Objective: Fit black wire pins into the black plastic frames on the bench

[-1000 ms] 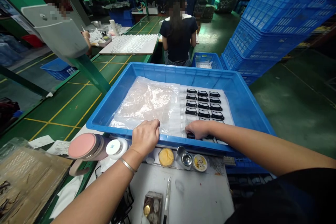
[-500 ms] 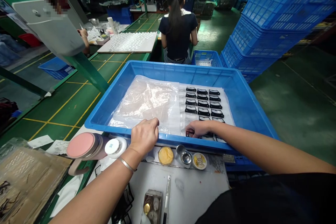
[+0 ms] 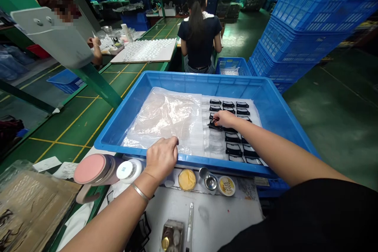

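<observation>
A blue plastic tray (image 3: 273,104) stands in front of me, lined with a clear plastic sheet (image 3: 165,116). Rows of several small black rectangular parts (image 3: 233,138) lie on its right half. My left hand (image 3: 161,157) rests over the tray's near rim, its fingers curled down on the edge of the clear sheet. My right hand (image 3: 224,119) reaches into the tray's middle right and pinches one black part (image 3: 213,125) between its fingertips.
A pink-lidded cup (image 3: 93,169) and a white bottle (image 3: 130,169) lie at the near left. Small dishes (image 3: 186,179) sit below the tray on a white board (image 3: 212,216). A person (image 3: 201,33) sits ahead with their back to me. Stacked blue crates (image 3: 304,27) rise at right.
My right hand has moved from the tray's near edge forward to the middle rows and now pinches a black part. Parts it covered near the rim now show. My left hand stayed put.
</observation>
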`<state>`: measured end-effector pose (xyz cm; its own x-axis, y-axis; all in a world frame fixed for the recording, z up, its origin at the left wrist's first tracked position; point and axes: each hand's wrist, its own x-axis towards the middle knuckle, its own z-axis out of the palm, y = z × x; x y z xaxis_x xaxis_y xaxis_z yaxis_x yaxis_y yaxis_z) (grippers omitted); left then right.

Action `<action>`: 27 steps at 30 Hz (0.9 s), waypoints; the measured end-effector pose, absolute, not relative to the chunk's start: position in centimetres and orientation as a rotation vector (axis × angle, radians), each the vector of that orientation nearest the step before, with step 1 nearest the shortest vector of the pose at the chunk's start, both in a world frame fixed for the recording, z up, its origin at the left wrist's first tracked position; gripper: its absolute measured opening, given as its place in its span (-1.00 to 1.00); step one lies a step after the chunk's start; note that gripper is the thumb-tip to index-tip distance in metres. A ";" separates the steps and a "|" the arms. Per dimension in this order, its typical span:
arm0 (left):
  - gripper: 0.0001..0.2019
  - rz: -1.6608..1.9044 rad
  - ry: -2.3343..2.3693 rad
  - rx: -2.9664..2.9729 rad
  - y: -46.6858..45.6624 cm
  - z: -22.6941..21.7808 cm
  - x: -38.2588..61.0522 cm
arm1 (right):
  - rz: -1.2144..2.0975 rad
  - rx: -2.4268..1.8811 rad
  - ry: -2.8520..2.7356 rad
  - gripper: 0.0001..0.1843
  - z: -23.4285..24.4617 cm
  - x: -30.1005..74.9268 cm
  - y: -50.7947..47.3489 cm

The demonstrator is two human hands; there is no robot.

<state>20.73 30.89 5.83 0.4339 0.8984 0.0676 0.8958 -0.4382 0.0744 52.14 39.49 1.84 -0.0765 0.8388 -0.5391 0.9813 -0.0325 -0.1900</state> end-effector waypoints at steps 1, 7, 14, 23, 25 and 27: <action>-0.87 0.148 1.646 2.636 30.9 5.8 20.7 | -0.763 1.950 1.964 -0.71 1.4 52.1 39.9; -0.89 0.137 1.641 2.626 31.0 5.9 20.7 | -0.781 1.891 1.965 -0.75 0.2 52.0 40.9; -0.86 0.130 1.630 2.615 30.9 6.1 20.7 | -0.829 1.834 2.068 -0.73 -0.2 53.0 40.5; -0.85 0.110 1.636 2.619 30.9 6.1 20.8 | -0.907 1.797 2.154 -0.69 -1.2 53.5 39.5; -0.86 0.136 1.633 2.626 30.9 6.0 20.7 | -0.967 1.756 2.156 -0.73 -1.2 53.3 39.1; -0.86 0.154 1.630 2.634 30.9 5.9 20.7 | -1.013 1.761 2.164 -0.74 -1.1 53.3 38.9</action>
<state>20.70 30.89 5.87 0.4426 0.8945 0.0631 0.8904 -0.4468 0.0866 53.26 38.91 -1.09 -0.2864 0.7997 -0.5278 0.9176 0.0703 -0.3913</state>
